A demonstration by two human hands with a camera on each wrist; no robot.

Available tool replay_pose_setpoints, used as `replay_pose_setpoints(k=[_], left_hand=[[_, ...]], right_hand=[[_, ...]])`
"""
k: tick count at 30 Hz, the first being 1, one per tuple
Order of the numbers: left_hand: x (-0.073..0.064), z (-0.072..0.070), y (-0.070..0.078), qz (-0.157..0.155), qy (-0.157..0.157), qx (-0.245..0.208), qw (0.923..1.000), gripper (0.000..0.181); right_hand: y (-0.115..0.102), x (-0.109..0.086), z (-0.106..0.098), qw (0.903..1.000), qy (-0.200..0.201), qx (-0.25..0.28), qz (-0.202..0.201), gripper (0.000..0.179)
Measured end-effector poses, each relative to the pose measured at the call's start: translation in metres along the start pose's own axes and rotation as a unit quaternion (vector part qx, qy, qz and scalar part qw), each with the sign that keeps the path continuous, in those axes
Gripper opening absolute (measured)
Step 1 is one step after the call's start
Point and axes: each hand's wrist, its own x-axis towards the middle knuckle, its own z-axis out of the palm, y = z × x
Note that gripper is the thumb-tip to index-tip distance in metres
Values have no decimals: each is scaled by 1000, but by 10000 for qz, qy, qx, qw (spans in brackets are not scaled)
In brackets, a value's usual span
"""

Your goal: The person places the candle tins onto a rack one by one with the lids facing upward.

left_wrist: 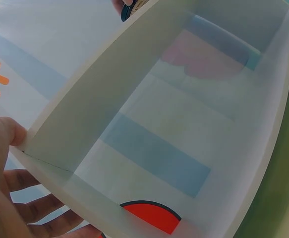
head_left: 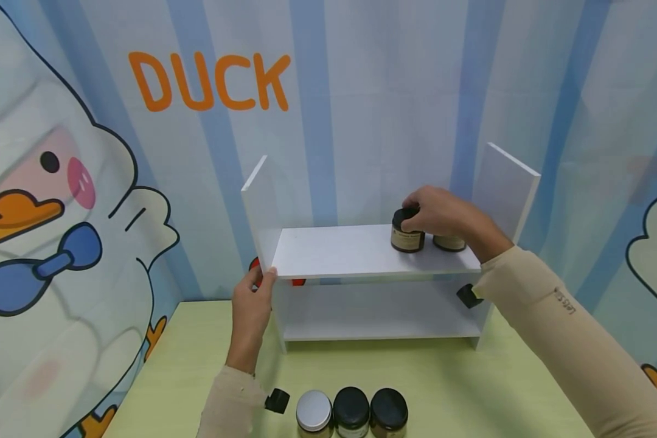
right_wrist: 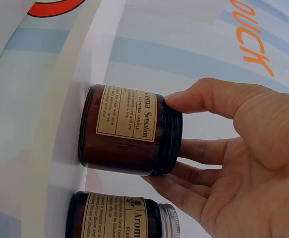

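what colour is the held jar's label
The label is tan with dark print, clearest in the right wrist view.

pale green table point(head_left: 197, 347): white shelf point(head_left: 380, 310), three lidded jars point(head_left: 351, 404); two candle jars point(head_left: 407, 240) on upper board point(head_left: 334, 252).

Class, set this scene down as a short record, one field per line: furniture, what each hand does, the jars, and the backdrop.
Furniture: white shelf unit on a pale green table
Left hand: grips the unit's left side panel
Right hand: holds a black-lidded jar by its lid, upright at the upper board
Label on held jar: includes "Scented Candle"
Beside held jar: silver-lidded jar, slightly apart
On table: pale-lidded jar and two more black-lidded jars, side by side before the unit
Backdrop: blue stripes, orange word DUCK, cartoon duck
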Motion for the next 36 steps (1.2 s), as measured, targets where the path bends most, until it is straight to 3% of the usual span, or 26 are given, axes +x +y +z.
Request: replay_pose_setpoints(k=[8,18,23,36], left_hand=[[-1,0,2,-45,-12,76,10000,56],[1,1,3,17,116,308,9995,54],[1,1,2,73,165,285,9994,51],[1,1,1,72,87,193,9998,52]], right_hand=[[0,-7,-2,9997,218,69,9,63],[-5,-36,-3,9950,829,365,-430,57],[-4,-51,4,9903,1110,487,-678,55],[4,-75,37,9801,1336,889,-1167,46]])
